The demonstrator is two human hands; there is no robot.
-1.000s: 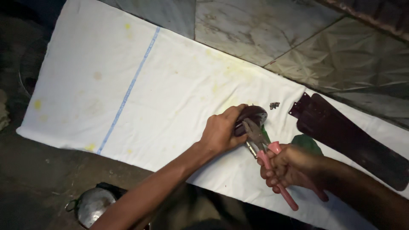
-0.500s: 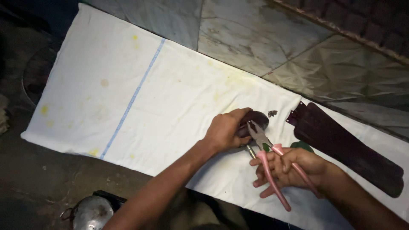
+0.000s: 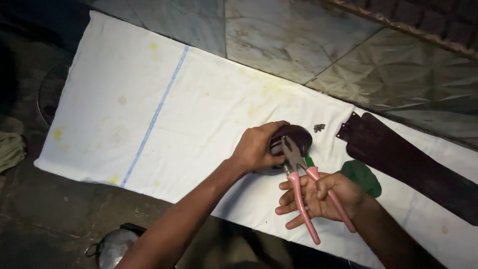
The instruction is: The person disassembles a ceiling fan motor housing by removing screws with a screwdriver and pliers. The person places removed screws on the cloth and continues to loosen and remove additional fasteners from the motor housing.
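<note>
From the head view, the left hand [image 3: 256,148] gripped the near-left side of a dark round part [image 3: 294,139] that sat on the white cloth [image 3: 124,109], fingers curled over its rim and thumb toward the pliers. The right hand [image 3: 318,199] lay just below and to the right of the part, palm up, with the fingers loosely spread under 2 pink handles held wide apart. The pliers [image 3: 301,184] ran on a long axis from the lower right up to the upper left, their metal nose resting on top of the part; whether the nose bit anything could not be told. The left hand was the nearer 1, touching the part. A few small screws [image 3: 319,128] lay just beyond it, a dark fan blade [image 3: 408,164] to the right.
</note>
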